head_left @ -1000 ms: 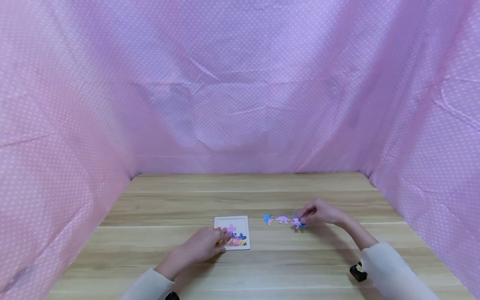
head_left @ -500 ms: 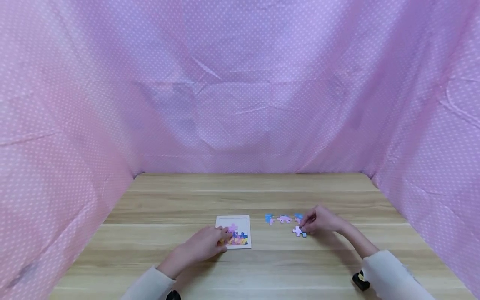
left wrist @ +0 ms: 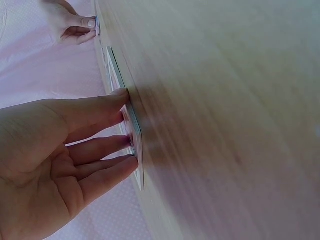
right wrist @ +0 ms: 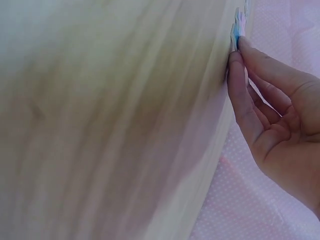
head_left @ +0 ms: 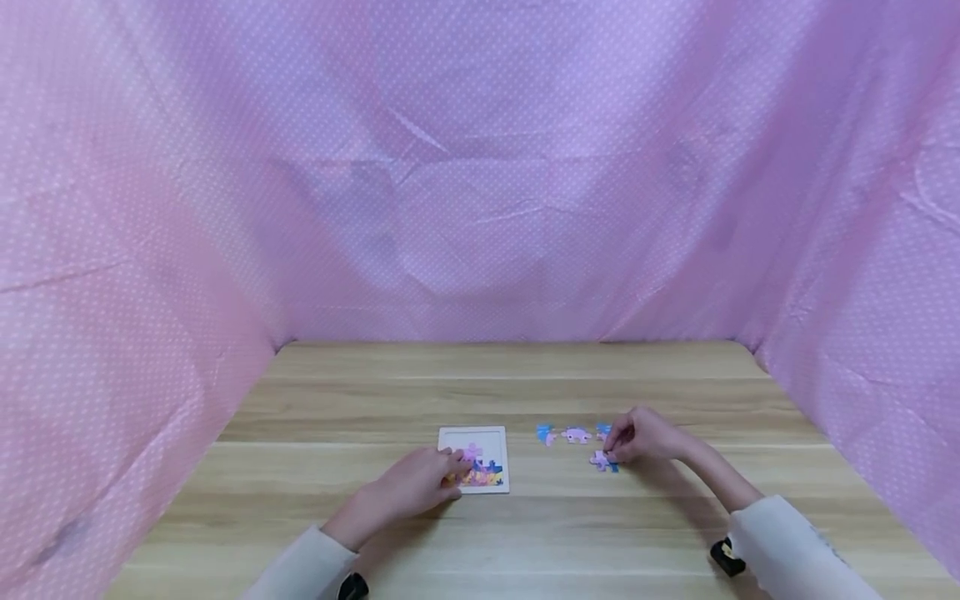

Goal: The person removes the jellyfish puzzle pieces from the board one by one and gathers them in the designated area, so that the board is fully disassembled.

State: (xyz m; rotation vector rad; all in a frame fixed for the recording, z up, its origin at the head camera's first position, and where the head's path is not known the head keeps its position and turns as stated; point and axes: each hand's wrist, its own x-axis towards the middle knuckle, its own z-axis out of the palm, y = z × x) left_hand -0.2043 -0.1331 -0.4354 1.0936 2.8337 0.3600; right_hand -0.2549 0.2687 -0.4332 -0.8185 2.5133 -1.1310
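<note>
My left hand (head_left: pixel 412 483) rests on the left part of a white jigsaw tray (head_left: pixel 493 435). In the left wrist view its fingertips (left wrist: pixel 131 161) touch the tray's face, and the thumb is at the tray's near edge. Joined puzzle pieces (head_left: pixel 483 475) in yellow, blue and pink fill the tray's lower part, with a pink piece (head_left: pixel 472 451) above them; the hand hides some. To the right, my right hand (head_left: pixel 647 435) pinches a pink and blue puzzle piece (head_left: pixel 600 460) between thumb and finger, close over the table. The right wrist view shows this piece (right wrist: pixel 237 36) at the fingertips.
Behind the held piece lie a blue and pink piece (head_left: pixel 545 434), a pink piece with eyes (head_left: pixel 577 435) and another blue piece (head_left: pixel 603 430), partly behind the right hand. Pink dotted cloth (head_left: pixel 480 208) encloses the wooden table (head_left: pixel 420 375) at the back and sides.
My right hand has drawn the pinched piece toward me, away from the row of loose pieces, and its tilt has changed. The left hand stays on the tray. The view has shifted slightly.
</note>
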